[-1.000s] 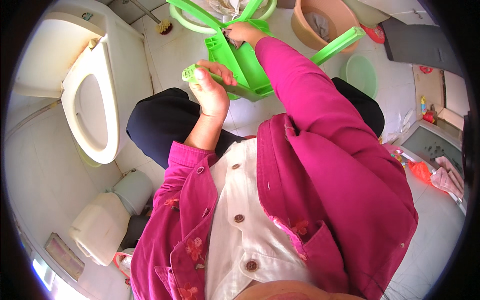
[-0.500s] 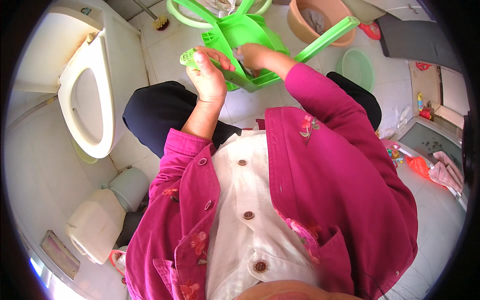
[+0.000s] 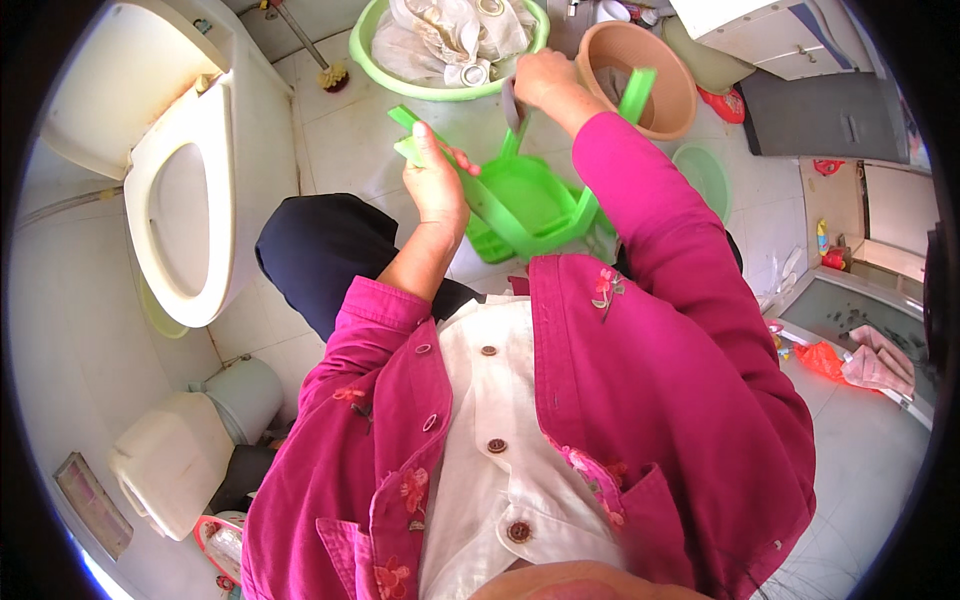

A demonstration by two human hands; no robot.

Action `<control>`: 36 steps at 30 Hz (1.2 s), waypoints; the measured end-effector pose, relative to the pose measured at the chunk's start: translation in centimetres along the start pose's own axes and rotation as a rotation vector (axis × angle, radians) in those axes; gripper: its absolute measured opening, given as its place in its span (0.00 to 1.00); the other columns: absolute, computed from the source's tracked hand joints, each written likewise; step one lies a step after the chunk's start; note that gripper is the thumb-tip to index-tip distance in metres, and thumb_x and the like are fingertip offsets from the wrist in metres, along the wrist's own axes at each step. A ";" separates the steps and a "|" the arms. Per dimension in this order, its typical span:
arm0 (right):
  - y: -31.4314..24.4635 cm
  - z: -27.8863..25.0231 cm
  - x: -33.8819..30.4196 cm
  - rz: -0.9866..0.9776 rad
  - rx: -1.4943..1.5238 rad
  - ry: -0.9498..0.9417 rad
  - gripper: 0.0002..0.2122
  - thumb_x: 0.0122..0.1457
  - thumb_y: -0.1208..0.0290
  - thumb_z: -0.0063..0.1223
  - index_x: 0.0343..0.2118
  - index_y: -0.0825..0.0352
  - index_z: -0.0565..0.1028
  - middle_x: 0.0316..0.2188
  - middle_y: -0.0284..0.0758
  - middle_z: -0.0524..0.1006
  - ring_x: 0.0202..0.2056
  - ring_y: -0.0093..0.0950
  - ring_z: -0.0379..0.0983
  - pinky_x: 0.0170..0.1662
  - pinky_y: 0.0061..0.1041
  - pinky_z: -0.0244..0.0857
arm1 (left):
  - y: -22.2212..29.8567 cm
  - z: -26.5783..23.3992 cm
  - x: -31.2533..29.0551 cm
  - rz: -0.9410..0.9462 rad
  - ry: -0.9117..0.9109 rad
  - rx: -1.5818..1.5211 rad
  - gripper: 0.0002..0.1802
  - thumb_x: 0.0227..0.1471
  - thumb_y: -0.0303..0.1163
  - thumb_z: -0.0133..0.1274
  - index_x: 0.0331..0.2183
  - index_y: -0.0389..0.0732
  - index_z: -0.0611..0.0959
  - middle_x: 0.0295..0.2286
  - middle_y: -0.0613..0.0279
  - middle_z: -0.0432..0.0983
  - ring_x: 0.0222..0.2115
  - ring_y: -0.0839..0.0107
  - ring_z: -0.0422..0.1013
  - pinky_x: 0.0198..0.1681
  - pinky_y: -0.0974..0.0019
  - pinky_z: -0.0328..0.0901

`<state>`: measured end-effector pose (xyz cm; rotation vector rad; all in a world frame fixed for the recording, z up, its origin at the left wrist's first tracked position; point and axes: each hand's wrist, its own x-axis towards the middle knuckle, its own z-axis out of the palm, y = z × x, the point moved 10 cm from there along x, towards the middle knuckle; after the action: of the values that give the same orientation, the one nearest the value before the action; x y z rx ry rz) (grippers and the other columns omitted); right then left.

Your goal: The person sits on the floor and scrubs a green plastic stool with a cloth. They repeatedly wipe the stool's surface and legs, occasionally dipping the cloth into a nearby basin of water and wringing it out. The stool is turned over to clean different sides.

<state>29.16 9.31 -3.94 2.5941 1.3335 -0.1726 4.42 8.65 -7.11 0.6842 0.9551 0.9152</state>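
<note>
While left hand's grip [image 3: 437, 188] curls round one leg [image 3: 408, 152], likely steadying upturned green stool [image 3: 530, 195] between knees [image 3: 318, 235], right hand's grip [image 3: 548, 80] seems closed on grey cloth [image 3: 511, 104] at another leg [image 3: 513, 142], details blurred.

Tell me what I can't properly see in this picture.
All in the head view:
Grey-brown cloth: blurred, and partly covered by the right hand.
Green stool: part of its right side is behind the right sleeve.
Peach basin: a stool leg covers part of its inside.
Light green tub: cut off by the top edge.
</note>
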 end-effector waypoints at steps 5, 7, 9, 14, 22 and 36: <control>0.8 7.2 2.0 0.049 0.115 -0.243 0.10 0.54 0.72 0.53 0.36 0.64 0.83 0.37 0.41 0.83 0.40 0.38 0.81 0.41 0.35 0.73 | -2.5 0.0 -1.0 -0.154 -0.043 0.120 0.27 0.60 0.56 0.52 0.24 0.41 0.69 0.16 0.64 0.64 0.14 0.71 0.65 0.18 0.64 0.63; -1.0 11.3 0.8 -0.007 0.087 -0.461 0.08 0.54 0.72 0.54 0.33 0.65 0.83 0.34 0.41 0.83 0.37 0.38 0.81 0.39 0.35 0.73 | -3.9 -0.7 -0.7 -0.186 -0.028 0.177 0.26 0.59 0.54 0.54 0.25 0.41 0.70 0.16 0.64 0.65 0.14 0.71 0.65 0.18 0.64 0.62; -1.6 14.9 -0.9 0.114 0.235 -0.613 0.08 0.53 0.72 0.53 0.31 0.66 0.83 0.32 0.41 0.83 0.34 0.37 0.80 0.37 0.36 0.73 | -4.4 -1.5 0.8 -0.193 0.040 0.208 0.25 0.58 0.54 0.54 0.26 0.40 0.71 0.16 0.63 0.65 0.15 0.69 0.66 0.20 0.63 0.62; -4.6 15.6 -0.7 -0.196 0.250 -0.602 0.10 0.49 0.69 0.53 0.23 0.69 0.81 0.24 0.46 0.79 0.23 0.42 0.75 0.30 0.40 0.71 | -5.5 -2.2 5.1 -0.177 0.087 0.177 0.20 0.55 0.47 0.60 0.32 0.40 0.74 0.21 0.62 0.69 0.18 0.69 0.69 0.22 0.65 0.65; 2.5 -1.8 -4.3 -0.201 1.154 -0.215 0.05 0.56 0.80 0.47 0.31 0.73 0.76 0.22 0.41 0.79 0.21 0.31 0.78 0.26 0.30 0.73 | -0.8 0.7 5.9 0.610 0.195 1.198 0.47 0.50 0.46 0.64 0.59 0.30 0.59 0.54 0.35 0.64 0.58 0.45 0.61 0.58 0.49 0.59; 19.4 1.3 -10.7 0.070 1.431 0.293 0.10 0.59 0.75 0.46 0.40 0.70 0.78 0.23 0.36 0.77 0.18 0.28 0.74 0.19 0.27 0.70 | -6.4 7.3 -4.7 0.685 -0.964 2.127 0.67 0.22 0.55 0.75 0.65 0.61 0.60 0.62 0.64 0.59 0.67 0.58 0.45 0.61 0.19 0.30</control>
<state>38.69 -10.44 -0.34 3.8916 1.4814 -1.1338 11.82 0.83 -7.44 2.9828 0.4164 -0.4059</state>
